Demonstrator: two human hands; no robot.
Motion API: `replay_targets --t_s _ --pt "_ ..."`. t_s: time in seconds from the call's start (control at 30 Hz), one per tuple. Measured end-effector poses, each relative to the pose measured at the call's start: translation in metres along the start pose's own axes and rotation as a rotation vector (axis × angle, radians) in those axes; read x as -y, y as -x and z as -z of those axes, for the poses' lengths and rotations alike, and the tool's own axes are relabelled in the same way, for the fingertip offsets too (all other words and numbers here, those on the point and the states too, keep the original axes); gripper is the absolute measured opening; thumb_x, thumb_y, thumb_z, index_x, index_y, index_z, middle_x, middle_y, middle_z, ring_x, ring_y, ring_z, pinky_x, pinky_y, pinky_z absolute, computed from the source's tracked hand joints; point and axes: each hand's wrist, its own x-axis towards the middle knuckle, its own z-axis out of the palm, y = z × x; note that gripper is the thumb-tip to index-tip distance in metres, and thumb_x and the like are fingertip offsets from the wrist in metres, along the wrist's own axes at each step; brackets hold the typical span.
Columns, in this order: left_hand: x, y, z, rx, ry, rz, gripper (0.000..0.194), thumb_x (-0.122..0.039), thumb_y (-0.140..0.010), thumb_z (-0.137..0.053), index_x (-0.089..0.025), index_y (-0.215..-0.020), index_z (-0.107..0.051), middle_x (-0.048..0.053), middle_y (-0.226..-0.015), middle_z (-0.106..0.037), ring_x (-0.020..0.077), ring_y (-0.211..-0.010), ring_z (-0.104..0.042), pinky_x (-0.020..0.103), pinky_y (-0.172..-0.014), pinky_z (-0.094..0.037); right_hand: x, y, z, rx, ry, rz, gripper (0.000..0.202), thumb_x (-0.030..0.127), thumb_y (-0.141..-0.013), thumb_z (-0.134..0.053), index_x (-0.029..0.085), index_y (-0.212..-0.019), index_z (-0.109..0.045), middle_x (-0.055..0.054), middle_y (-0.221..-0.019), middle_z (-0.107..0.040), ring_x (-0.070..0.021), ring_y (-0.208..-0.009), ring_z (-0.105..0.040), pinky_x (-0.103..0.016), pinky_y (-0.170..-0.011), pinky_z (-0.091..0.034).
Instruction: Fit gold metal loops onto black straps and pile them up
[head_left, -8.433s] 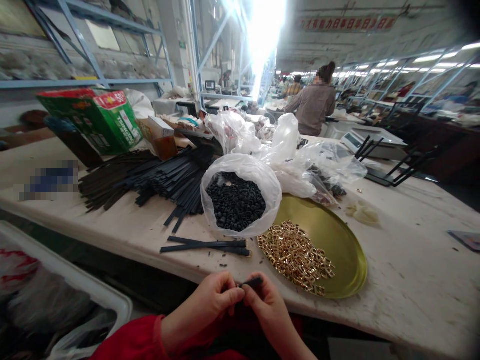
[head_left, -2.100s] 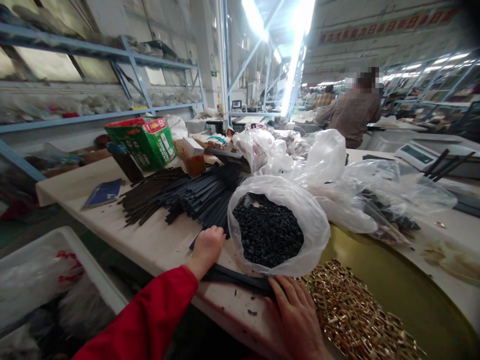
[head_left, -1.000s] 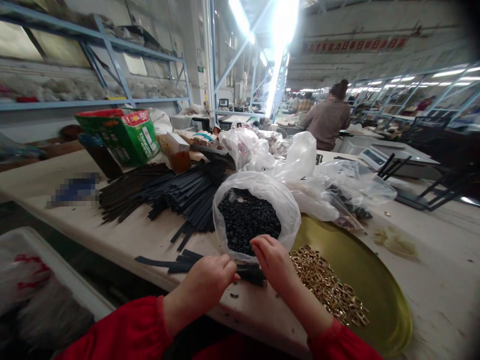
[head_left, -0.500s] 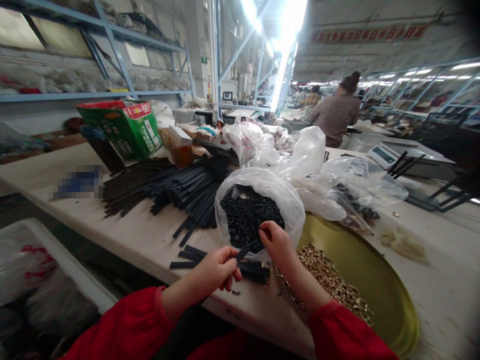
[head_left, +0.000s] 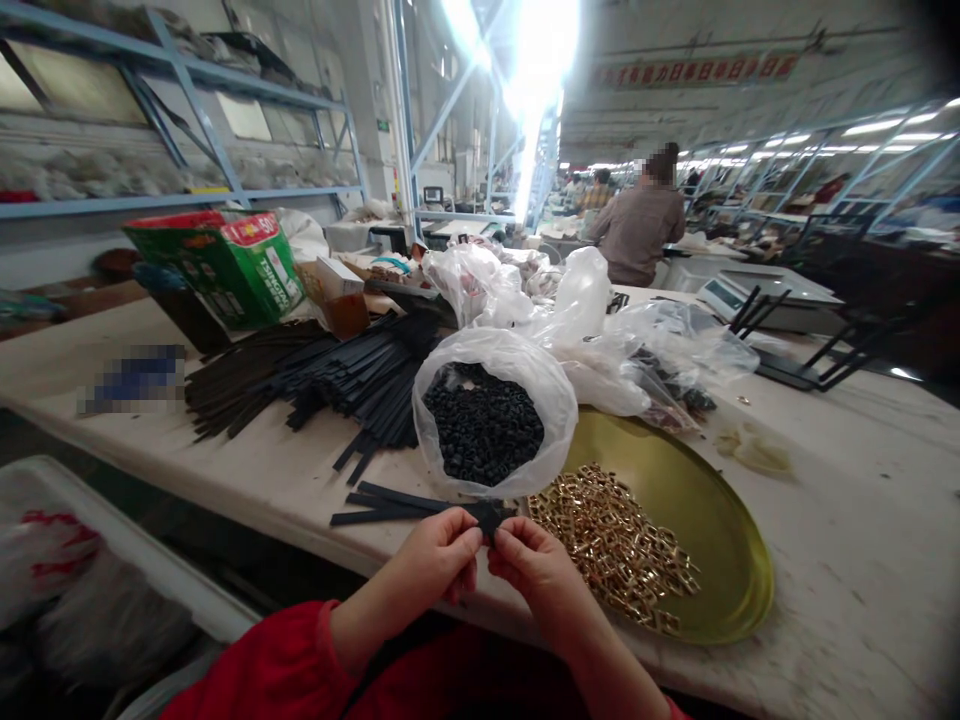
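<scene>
My left hand (head_left: 448,550) is closed at the table's front edge, pinching the end of a black strap (head_left: 487,519). Close against it, my right hand (head_left: 525,560) is also closed, its fingertips at the same strap end; whatever small piece it pinches is too small to make out. Several loose black straps (head_left: 390,503) lie just behind my hands. Beyond them stands a white plastic bag (head_left: 551,400) of small black loops (head_left: 484,425). A gold tray (head_left: 724,545) with a heap of gold metal buckles (head_left: 607,535) sits to the right.
Bundles of black strips (head_left: 352,375) lie at the left, near a green box (head_left: 259,275). Clear plastic bags (head_left: 585,300) are piled behind. A scale (head_left: 780,295) stands at the back right. A person in brown (head_left: 637,230) is farther off. A white bin (head_left: 150,540) is lower left.
My right hand has moved from the bag of black loops down to my left hand, and the two now meet at the strap. The view has shifted a little to the right.
</scene>
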Motion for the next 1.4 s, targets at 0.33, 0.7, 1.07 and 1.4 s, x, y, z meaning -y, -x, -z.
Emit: replay_targets --t_s 0.33,0.7,1.07,1.4 --pt "0.01 0.013 -0.005 -0.096 -0.425 -0.232 0.022 -0.028 -0.082 -0.04 -0.017 -0.064 -0.048 -0.004 -0.059 -0.047 0.0111 -0.057 -0.045 0.021 -0.053 -0.03 -0.009 0.015 -0.002 -0.064 -0.039 0.05 0.027 0.036 -0.062 -0.075 0.018 -0.069 -0.056 0.003 -0.065 -0.057 -0.0098 -0.061 -0.053 -0.023 -0.064 -0.043" --pt "0.011 0.022 -0.009 0.039 -0.542 -0.169 0.02 -0.02 -0.076 -0.04 -0.017 -0.062 -0.053 -0.003 -0.058 -0.051 0.0125 -0.056 -0.045 0.022 -0.051 -0.026 -0.02 0.025 0.016 -0.008 0.47 0.217 0.028 0.037 -0.066 -0.069 0.02 -0.087 -0.066 -0.001 -0.073 -0.065 -0.0163 -0.067 -0.059 -0.029 -0.066 -0.046" --pt "0.022 0.026 -0.005 0.27 -0.252 -0.015 0.027 -0.029 -0.083 -0.039 -0.017 -0.104 -0.051 -0.005 -0.059 -0.053 0.0109 -0.048 -0.047 0.019 -0.046 -0.035 -0.017 0.033 0.02 -0.019 0.219 0.036 0.029 0.037 -0.06 -0.076 0.018 -0.078 -0.063 0.003 -0.064 -0.064 -0.0124 -0.059 -0.059 -0.024 -0.061 -0.044" --pt "0.034 0.004 -0.004 0.145 -0.135 -0.035 0.028 -0.039 -0.083 -0.038 -0.015 -0.085 -0.054 -0.008 -0.045 -0.044 0.0095 -0.044 -0.038 0.02 -0.048 -0.03 0.023 0.002 0.048 -0.192 1.165 0.434 0.021 0.032 -0.084 -0.048 0.017 -0.089 -0.06 -0.008 -0.084 -0.064 -0.0203 -0.077 -0.059 -0.031 -0.07 -0.044"
